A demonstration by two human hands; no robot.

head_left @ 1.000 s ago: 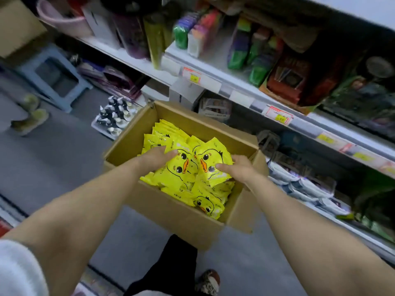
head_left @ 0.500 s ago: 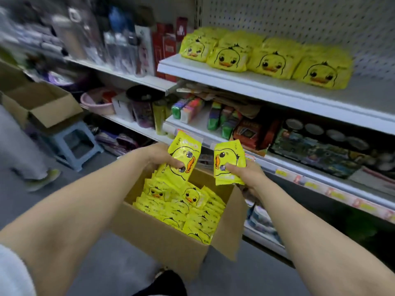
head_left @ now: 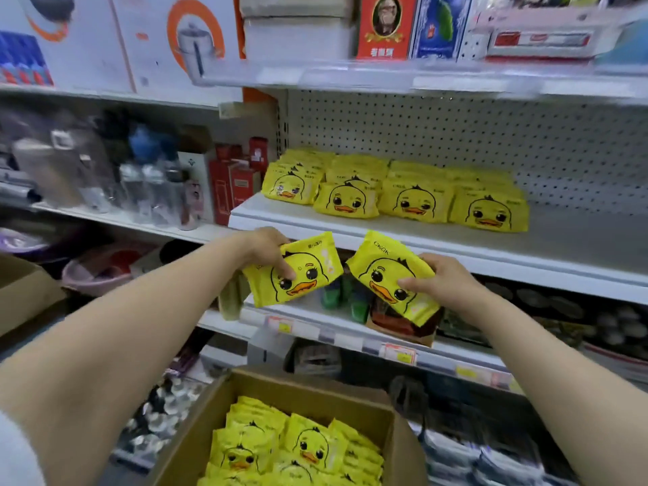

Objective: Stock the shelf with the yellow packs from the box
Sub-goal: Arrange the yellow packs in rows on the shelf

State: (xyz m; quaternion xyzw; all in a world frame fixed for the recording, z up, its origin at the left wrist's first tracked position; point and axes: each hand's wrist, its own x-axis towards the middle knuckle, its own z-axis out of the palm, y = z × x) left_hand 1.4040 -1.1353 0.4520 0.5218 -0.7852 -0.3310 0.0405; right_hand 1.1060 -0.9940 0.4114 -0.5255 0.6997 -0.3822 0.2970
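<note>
Yellow plastic duck-face pack (head_left: 298, 275) is being pinched by the left hand (head_left: 264, 249) at frame centre, a second yellow pack (head_left: 385, 275) by the right hand (head_left: 443, 280), both just below the white shelf (head_left: 578, 236). Laying them flat, faces forward, beside the stocked row of packs (head_left: 396, 198) on its bare right side is looking wisest. Brown cardboard box (head_left: 308, 382), lower centre, is holding more.

Left pack (head_left: 294, 271) and right pack (head_left: 389, 275), yellow with duck faces, held tilted before the white shelf (head_left: 568, 236) bearing four stacked rows (head_left: 396, 194); more packs (head_left: 298, 447) fill the open box (head_left: 308, 384).
</note>
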